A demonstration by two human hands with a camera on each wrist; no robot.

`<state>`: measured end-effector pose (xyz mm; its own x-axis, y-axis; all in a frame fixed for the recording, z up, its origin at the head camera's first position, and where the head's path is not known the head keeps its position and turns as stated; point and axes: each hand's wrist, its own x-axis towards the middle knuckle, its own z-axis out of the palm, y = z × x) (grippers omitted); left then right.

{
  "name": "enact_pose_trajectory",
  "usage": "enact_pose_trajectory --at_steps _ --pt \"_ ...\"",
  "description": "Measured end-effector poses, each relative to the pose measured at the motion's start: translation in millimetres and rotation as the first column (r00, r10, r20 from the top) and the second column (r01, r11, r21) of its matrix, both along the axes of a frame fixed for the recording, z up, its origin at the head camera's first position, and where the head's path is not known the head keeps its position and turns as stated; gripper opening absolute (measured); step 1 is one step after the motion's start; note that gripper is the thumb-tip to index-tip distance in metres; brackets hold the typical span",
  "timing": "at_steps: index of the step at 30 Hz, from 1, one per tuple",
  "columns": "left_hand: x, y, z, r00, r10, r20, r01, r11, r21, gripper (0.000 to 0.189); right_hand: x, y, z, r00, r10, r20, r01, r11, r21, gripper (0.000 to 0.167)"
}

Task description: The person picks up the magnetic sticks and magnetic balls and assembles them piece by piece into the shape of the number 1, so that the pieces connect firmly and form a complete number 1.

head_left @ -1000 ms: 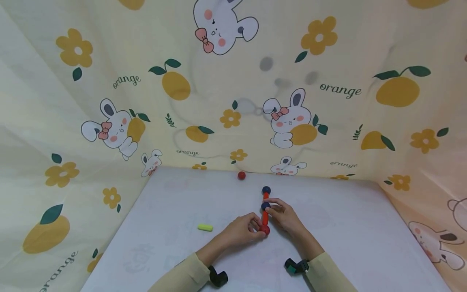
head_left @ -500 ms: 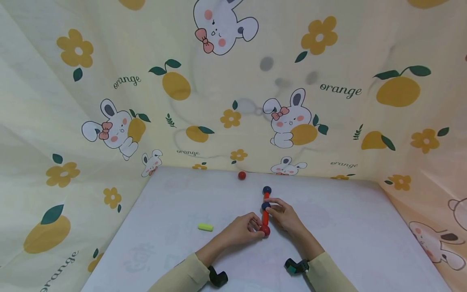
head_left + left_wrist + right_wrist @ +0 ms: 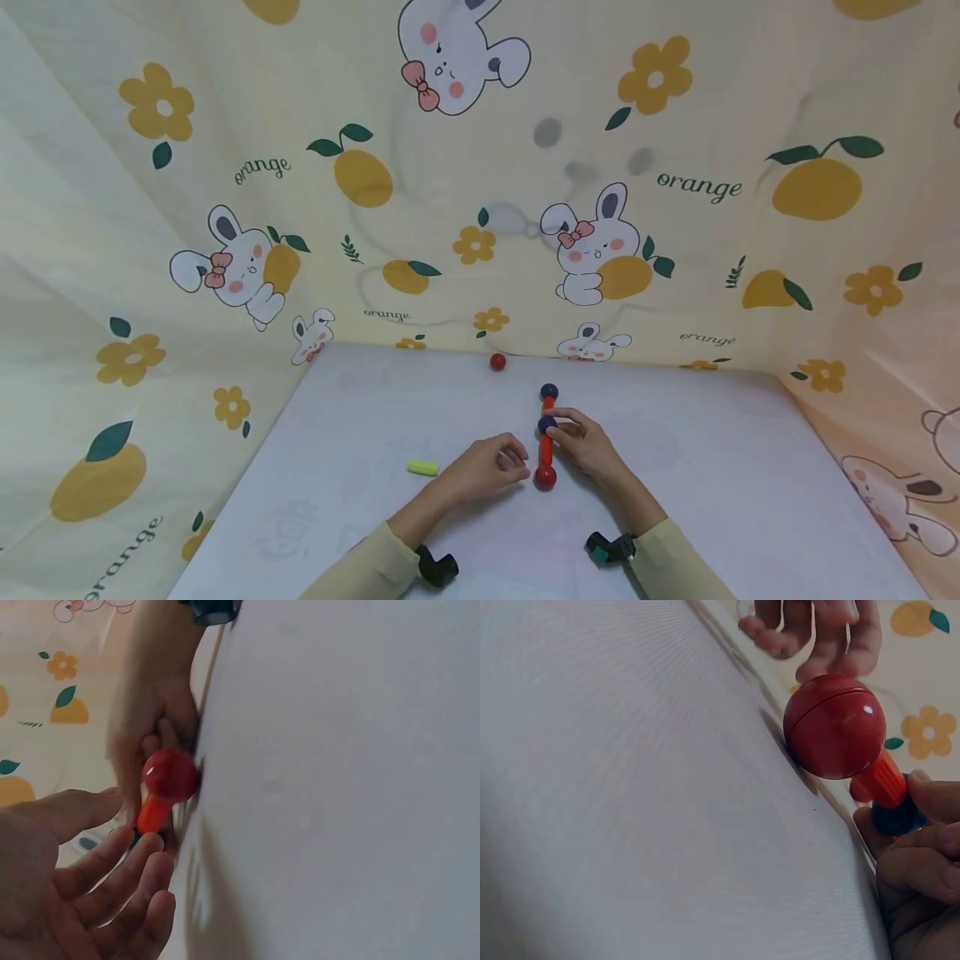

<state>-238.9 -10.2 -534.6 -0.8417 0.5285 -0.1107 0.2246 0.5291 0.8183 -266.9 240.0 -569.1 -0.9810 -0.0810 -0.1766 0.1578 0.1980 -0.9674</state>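
Observation:
A chain of balls and orange-red rods lies on the table, pointing away from me. Its near end is a red ball [image 3: 545,477], joined by an orange-red rod [image 3: 546,451] to a blue ball [image 3: 547,425]. Beyond that, a second rod leads to another blue ball [image 3: 549,392]. My right hand [image 3: 587,447] pinches the middle blue ball between thumb and fingers. Just left of the red ball, my left hand [image 3: 487,468] holds nothing, its fingers loosely bent and apart from the chain. In the left wrist view the red ball [image 3: 171,776] shows past the left fingertips.
A loose red ball [image 3: 498,362] sits at the table's back edge. Left of my left hand lies a short yellow-green rod [image 3: 422,468]. A patterned cloth [image 3: 442,158] hangs behind the white table [image 3: 675,483].
My left hand has let go of the near red ball and drawn a little to the left. The right hand keeps its pinch, and the chain stays almost in place.

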Motion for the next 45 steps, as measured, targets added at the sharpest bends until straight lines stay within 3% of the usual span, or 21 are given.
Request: enact_pose_trajectory --at_steps 7,16,25,36,40,45 --pt "-1.7 -25.3 8.8 1.000 0.000 -0.015 -0.001 0.999 -0.047 0.021 0.0 -0.2 -0.2 1.000 -0.010 0.026 0.010 1.000 -0.003 0.039" --pt "-1.8 -57.1 8.4 0.992 -0.039 -0.122 0.023 0.991 -0.135 0.021 0.9 -0.3 1.2 0.999 -0.006 0.046 0.008 1.000 -0.029 0.041" --pt "-1.3 -87.1 16.3 0.957 -0.108 -0.270 0.034 0.963 -0.266 0.029 -1.0 -0.3 -1.1 0.998 -0.015 0.061 0.018 0.999 -0.037 0.039" --pt "-4.2 -118.5 8.3 0.932 -0.139 -0.334 0.007 0.930 -0.367 0.045 -2.2 -0.8 -2.7 0.997 -0.019 0.073 0.023 0.998 -0.053 0.038" --pt "-5.1 -127.8 7.1 0.934 -0.147 -0.326 0.005 0.916 -0.401 0.051 -0.8 -1.9 -1.9 0.998 -0.019 0.067 0.022 0.999 -0.039 0.037" --pt "-4.5 -136.0 6.3 0.952 -0.122 -0.279 -0.004 0.911 -0.413 0.051 -1.3 -2.6 -0.9 0.997 -0.035 0.070 0.037 0.999 -0.031 0.036"
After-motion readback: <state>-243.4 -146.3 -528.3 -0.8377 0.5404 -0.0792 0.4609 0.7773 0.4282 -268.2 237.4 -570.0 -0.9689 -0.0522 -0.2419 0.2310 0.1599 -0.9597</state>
